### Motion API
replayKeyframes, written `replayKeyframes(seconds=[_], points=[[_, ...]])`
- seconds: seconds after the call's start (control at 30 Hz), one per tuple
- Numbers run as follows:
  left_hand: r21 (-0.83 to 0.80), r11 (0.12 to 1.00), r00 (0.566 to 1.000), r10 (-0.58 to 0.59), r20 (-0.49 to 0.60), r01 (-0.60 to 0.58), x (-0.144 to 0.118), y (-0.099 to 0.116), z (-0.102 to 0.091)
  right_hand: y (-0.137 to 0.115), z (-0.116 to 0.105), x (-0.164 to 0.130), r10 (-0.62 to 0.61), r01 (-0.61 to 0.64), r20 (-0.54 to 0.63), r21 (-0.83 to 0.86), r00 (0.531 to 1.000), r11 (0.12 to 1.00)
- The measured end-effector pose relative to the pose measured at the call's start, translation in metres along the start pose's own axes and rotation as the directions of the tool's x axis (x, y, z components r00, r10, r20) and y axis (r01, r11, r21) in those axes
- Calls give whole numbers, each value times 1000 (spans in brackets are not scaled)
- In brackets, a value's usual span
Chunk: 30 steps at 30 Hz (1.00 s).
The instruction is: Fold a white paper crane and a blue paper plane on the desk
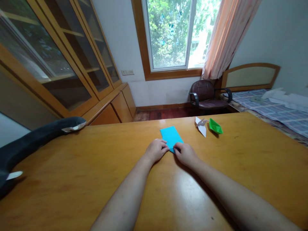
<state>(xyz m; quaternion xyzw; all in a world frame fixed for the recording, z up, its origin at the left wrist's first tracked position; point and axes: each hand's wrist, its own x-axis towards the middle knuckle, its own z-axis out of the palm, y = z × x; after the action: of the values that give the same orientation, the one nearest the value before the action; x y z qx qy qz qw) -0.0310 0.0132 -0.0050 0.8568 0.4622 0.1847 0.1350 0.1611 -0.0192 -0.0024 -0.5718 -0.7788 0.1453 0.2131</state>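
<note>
A sheet of bright blue paper (171, 135) lies on the wooden table, with a darker folded strip at its near edge. My left hand (157, 150) rests on its near left side, fingers curled and pressing on the paper. At the near right corner, my right hand (186, 153) pinches the folded edge between thumb and fingers. The fingertips of both hands are close together at the fold, and they hide part of it. To the right of the paper sit a white origami crane (201, 126) and a green paper boat (215, 126).
The wooden table (72, 179) spans the foreground. A dark, curved object with white parts (43, 131) lies at its left edge. Beyond are a glass-fronted cabinet (96, 96), a brown armchair (207, 94) and a bed (276, 102) at the right.
</note>
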Motion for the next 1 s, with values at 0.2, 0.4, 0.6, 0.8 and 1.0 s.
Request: replayKeyframes(seconds=[0.2,0.4,0.6,0.8,1.0], points=[[-25,1000,1000,-12,-11,12,1,-1,2,2,1,3,-2,4,12,-113,1000,994],[-19,1000,999,-9,-43,8,1,-1,5,5,4,5,-36,36,1,-82,999,996],[-26,999,997,-49,-53,47,1,-1,6,5,6,7,-38,38,8,-120,999,992],[-40,997,996,-64,-65,62,1,-1,7,6,8,8,-51,51,7,-142,999,989],[-35,996,994,-79,-72,77,2,-1,9,7,10,9,-28,29,8,-176,1000,984]])
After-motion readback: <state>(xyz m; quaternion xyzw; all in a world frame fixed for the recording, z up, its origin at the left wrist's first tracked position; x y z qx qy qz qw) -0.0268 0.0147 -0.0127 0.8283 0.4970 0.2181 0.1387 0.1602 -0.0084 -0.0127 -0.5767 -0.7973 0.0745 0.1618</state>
